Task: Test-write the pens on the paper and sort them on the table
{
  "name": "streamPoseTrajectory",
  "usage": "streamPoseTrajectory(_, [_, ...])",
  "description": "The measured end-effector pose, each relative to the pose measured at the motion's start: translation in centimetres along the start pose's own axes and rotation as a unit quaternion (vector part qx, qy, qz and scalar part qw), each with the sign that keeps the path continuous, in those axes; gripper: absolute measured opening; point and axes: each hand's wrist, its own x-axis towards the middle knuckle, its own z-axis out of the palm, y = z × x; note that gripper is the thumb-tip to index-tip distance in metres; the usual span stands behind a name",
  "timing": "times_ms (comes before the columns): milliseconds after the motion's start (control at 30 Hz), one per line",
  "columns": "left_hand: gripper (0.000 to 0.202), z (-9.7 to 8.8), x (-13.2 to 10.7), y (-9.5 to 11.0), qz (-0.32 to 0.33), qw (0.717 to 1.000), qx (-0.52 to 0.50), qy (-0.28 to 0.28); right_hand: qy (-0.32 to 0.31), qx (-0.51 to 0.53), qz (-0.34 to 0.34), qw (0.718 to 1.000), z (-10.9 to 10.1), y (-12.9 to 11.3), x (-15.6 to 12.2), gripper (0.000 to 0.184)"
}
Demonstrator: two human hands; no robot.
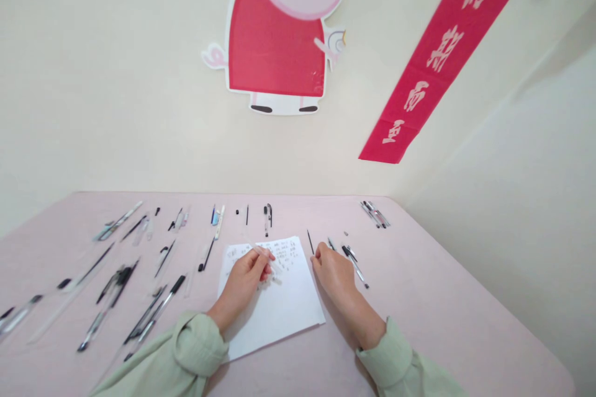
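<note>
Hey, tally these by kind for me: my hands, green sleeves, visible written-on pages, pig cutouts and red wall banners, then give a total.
Hands: 2 (left hand, right hand)
Green sleeves: 2 (left sleeve, right sleeve)
Written-on page: 1
Pig cutout: 1
Red wall banner: 1
Total: 7

From here I can't read the writing on the paper, partly covered by the left hand, whose clear tube blurs into the page. The lower end of a refill vanishes at the right hand, so I can't tell whether it's gripped. My view crops a pen at left, the pig and banner above, both sleeves below.
</note>
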Motion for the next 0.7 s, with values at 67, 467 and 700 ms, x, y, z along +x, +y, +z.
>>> streamPoseTrajectory(67, [0.041, 0.0, 0.1, -0.2, 0.0, 1.0, -0.003, 0.001, -0.004, -0.008, 0.003, 1.0, 0.0, -0.2, 0.1, 0.014])
streamPoseTrajectory(467, [0.033, -0.7, 0.2, -0.1, -0.043, 0.99, -0.137, 0.01, 0.025, 0.435, -0.061, 0.898, -0.2, -1.0, -0.3, 0.01])
streamPoseTrajectory(700, [0.034, -0.8, 0.4, -0.1, -0.056, 0.992, -0.108, -0.034, -0.071, 0.488, -0.13, 0.86, 0.9, -2.6, -1.4, 0.008])
